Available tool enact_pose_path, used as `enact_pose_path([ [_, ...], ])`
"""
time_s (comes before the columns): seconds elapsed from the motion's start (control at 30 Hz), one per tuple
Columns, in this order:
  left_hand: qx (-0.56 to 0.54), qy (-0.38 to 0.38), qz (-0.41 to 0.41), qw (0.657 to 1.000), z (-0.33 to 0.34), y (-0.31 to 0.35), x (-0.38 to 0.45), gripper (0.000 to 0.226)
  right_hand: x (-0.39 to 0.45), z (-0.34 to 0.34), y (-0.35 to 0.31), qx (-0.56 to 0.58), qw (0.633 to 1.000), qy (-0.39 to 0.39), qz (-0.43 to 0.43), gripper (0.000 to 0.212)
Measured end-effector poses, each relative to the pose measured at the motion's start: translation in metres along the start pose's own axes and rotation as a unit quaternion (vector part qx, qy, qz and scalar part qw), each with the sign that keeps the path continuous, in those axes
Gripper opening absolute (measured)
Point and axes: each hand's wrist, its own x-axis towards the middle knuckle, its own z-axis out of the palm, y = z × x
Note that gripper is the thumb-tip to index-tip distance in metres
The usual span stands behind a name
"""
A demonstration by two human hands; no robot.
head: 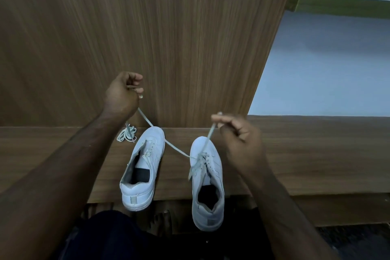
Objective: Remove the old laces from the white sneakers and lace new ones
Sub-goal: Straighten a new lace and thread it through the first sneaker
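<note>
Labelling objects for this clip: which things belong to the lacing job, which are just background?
Job:
- left white sneaker, unlaced
- right white sneaker, partly laced
- pale flat lace pinched by left hand and right hand
- loose bundled lace

Background:
- brown wooden ledge
- wood-grain panel

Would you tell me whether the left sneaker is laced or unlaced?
Unlaced: the left sneaker shows bare eyelets, and a loose lace bundle lies beside its toe.

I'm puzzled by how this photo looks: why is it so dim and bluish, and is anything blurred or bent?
Head view: light is low and cool, so the white sneakers look blue-grey; the right hand is softly motion-blurred, the left hand sharper; the wide lens slants the wooden panel edges; no glare, only faint shadows.
</note>
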Motion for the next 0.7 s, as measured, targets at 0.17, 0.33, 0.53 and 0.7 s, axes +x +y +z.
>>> enact_pose_path([
  [0.17,0.054,-0.043,0.024,0.997,0.003,0.001,-0.005,0.044,0.007,0.005,-0.043,0.118,0.989,-0.049,-0.071,0.026],
  [0.33,0.073,-0.042,0.065,0.994,0.013,0.018,-0.005,0.044,0.014,0.049,-0.017,-0.018,0.974,-0.223,-0.039,0.028],
  [0.53,0.023,-0.09,0.127,0.988,0.029,0.042,-0.002,0.046,0.021,0.105,0.042,-0.234,0.907,-0.34,-0.08,0.037],
  [0.7,-0.057,-0.135,0.121,0.982,0.032,0.057,-0.023,0.051,0.026,0.075,0.042,-0.07,0.985,-0.131,0.084,0.024],
])
